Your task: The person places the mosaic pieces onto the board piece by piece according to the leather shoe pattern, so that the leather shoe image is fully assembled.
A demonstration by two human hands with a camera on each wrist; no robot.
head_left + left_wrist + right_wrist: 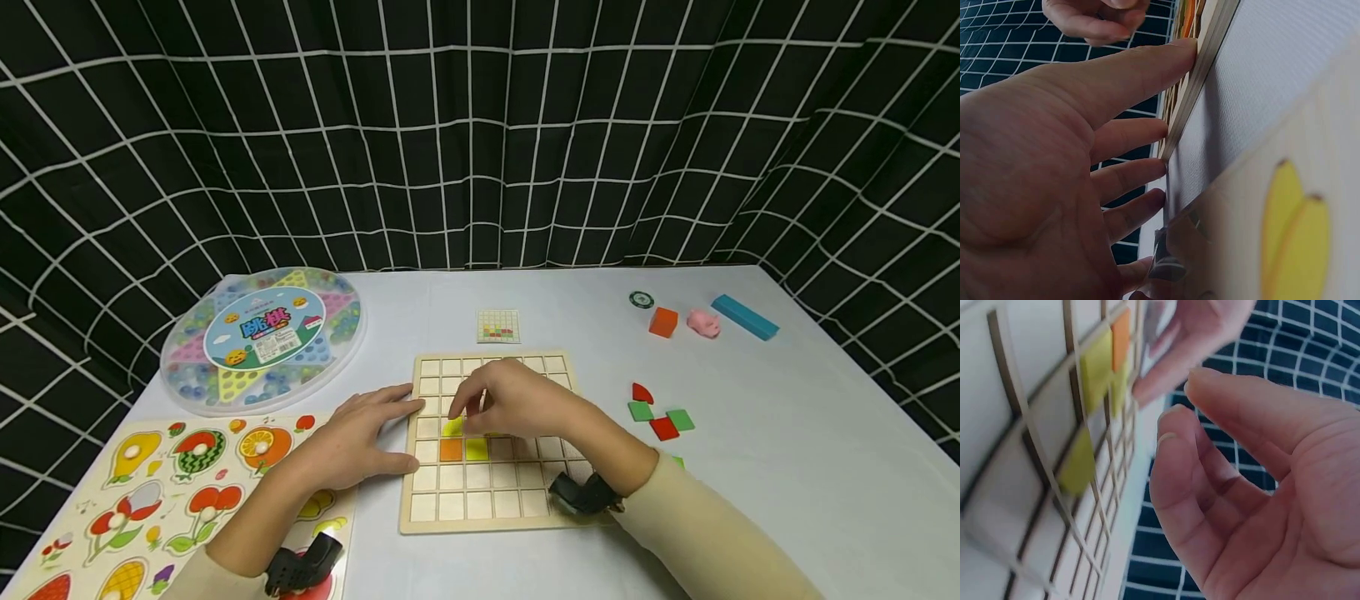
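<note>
One pale wooden board (pixel 476 477) lies on the white-covered bench (pixel 825 500) straight in front of the person, roughly square with no clear long axis, two of its sides running away from the body. It sits just below the fingers of the right hand (pixel 517 400), which hovers over its middle and is the nearer hand to the tiles; the left hand (pixel 352 442) is at the left edge. The right fingers are bent, thumb and fingertips close together with a small gap, nothing visible between them. The left fingers are straight and spread, thumb tip touching the board's side. Thin raised ridges divide the board into cells, which hold one orange tile (pixel 451 450) and three yellow tiles (pixel 476 449): one just beyond the orange, one just right of it, and a third mostly hidden by the right hand. Past the far edge lies a small card (pixel 498 326). Leftward are a round game case (pixel 262 337) and, nearer, a fruit puzzle (pixel 157 504), partly under the left forearm. Rightward lie loose red and green pieces (pixel 664 428); farther off, a chip (pixel 641 299), orange block (pixel 663 322), pink figure (pixel 703 323) and blue bar (pixel 745 317). Behind hangs a gridded black curtain (pixel 487 150).
</note>
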